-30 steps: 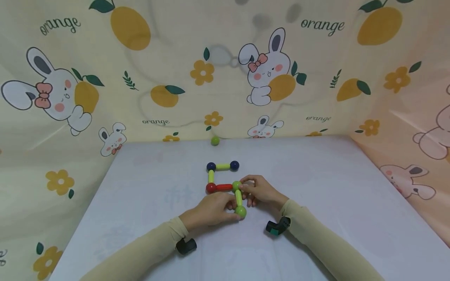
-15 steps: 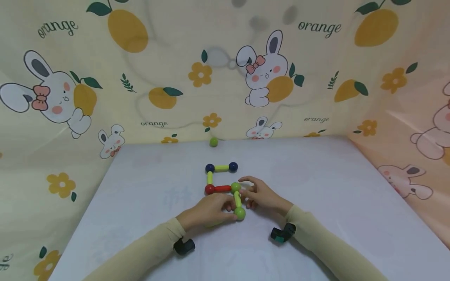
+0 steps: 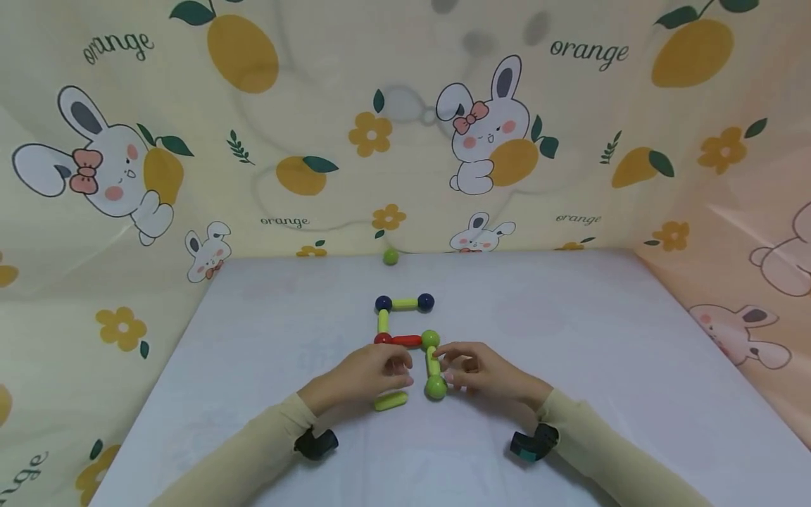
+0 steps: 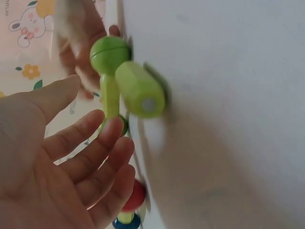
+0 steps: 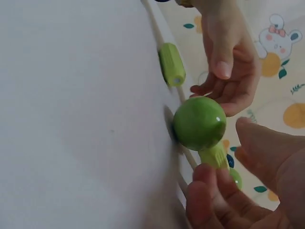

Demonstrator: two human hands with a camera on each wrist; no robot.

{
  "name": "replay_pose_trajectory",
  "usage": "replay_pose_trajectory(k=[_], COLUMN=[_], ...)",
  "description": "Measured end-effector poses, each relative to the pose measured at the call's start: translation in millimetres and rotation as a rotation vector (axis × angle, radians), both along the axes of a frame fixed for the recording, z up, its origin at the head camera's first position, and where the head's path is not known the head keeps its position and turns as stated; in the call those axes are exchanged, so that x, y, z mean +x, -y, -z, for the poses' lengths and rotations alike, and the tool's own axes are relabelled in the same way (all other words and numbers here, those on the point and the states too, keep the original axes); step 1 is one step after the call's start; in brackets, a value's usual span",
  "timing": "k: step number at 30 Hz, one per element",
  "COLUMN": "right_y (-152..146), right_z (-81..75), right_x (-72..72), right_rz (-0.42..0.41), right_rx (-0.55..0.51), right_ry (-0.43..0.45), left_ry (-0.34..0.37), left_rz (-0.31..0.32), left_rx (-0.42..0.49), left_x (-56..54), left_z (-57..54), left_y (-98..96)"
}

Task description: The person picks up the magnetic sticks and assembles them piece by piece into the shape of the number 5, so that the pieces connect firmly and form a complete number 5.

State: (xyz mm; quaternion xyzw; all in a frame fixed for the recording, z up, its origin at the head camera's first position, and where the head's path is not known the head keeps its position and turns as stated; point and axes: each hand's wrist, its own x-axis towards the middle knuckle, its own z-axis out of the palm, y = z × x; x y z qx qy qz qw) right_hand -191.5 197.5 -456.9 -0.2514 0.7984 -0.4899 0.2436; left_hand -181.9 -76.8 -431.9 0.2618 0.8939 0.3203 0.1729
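A chain of balls and rods lies on the table. Its near green ball (image 3: 436,387) joins a yellow-green rod (image 3: 434,362), which runs to another green ball (image 3: 431,339). From there a red rod (image 3: 405,341) meets a red ball (image 3: 383,339), partly hidden by my left hand (image 3: 361,373). That hand's fingers are loosely bent, holding nothing. A loose yellow-green rod (image 3: 391,401) with a metal tip lies just below it. My right hand (image 3: 494,374) is beside the chain's near rod, its fingertips close to rod and ball; the thumb stands apart in the right wrist view.
Farther back, two yellow-green rods link the red ball to a navy ball (image 3: 383,303) and a second navy ball (image 3: 426,302). A single green ball (image 3: 391,256) lies at the table's back edge. Printed cloth (image 3: 405,176) hangs behind and at both sides.
My left hand has left the near green ball and shifted left, uncovering the loose rod. My right hand has come down from the upper green ball to beside the near rod and ball.
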Motion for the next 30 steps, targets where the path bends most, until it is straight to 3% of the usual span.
replay_pose_trajectory(k=[8, 18, 30], right_y=[1.2, 2.7, 0.6], right_z=[4.0, 9.7, 12.1], right_x=[5.7, 4.3, 3.2], right_rz=[-0.069, -0.078, -0.077], right_rx=[-0.069, -0.077, -0.086], right_ry=[-0.109, -0.086, -0.039], left_ry=[-0.013, 0.020, 0.011], left_rz=[-0.028, -0.023, 0.018], left_rx=[0.023, 0.011, -0.045], left_x=[3.0, 12.4, 22.1], left_z=[-6.5, -1.0, 4.5], left_y=[21.1, 32.4, 35.0])
